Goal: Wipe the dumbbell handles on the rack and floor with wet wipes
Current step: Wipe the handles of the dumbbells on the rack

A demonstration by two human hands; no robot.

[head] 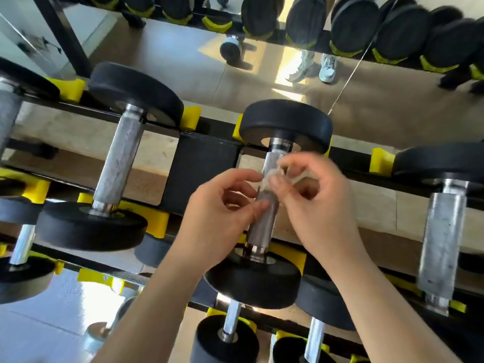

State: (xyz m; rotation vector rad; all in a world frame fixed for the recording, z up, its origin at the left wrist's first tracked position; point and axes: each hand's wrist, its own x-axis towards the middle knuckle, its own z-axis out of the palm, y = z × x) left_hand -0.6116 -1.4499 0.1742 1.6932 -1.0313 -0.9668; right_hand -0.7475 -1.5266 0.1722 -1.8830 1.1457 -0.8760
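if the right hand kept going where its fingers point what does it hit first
Probably the wet wipe it pinches, then the middle dumbbell handle just behind; the right hand points left at both, though depth is unclear.

A wall mirror (392, 100) reflects brown flooring (162, 56) with sunlit patches (284, 74); pale glossy floor (39, 323) lies below.

Looking forward and down from head height, wide-angle, hanging close over the rack (201, 163). Centring the left hand (225, 203) and right hand (314, 197) at a wipe (271, 176), taking in both forearms from the bottom edge, catching a mirror (262, 74) along the top.
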